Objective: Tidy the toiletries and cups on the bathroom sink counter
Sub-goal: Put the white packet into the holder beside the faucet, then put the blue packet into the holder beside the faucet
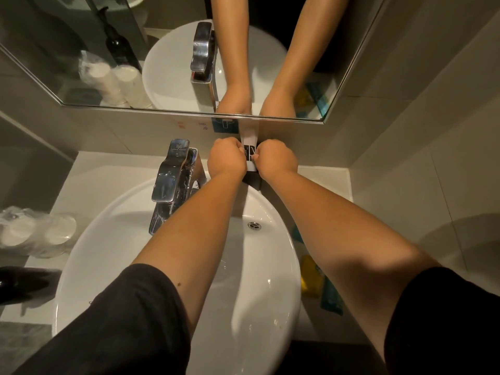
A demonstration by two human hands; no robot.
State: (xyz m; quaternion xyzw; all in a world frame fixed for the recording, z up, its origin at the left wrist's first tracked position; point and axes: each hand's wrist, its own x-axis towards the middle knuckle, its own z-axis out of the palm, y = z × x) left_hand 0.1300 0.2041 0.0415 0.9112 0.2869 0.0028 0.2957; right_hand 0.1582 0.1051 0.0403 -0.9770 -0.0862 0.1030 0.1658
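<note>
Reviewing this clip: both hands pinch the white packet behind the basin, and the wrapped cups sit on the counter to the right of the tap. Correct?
Not quite. The head view shows the wrapped cups left of the tap, not right. Both hands, left hand and right hand, do pinch the white packet behind the basin.

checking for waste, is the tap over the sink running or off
Off, it seems: no stream falls from the tap into the sink, though a few drops lie in the bowl.

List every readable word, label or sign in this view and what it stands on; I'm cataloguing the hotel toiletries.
"Luxury Cross", uncertain, small engraving on the chrome faucet handle.
"cool", faint, on the beige wall tile under the mirror.
Orange wall marking: too blurred to read.
Black-and-white paper packet pinched by left hand and right hand: print unreadable.
</note>
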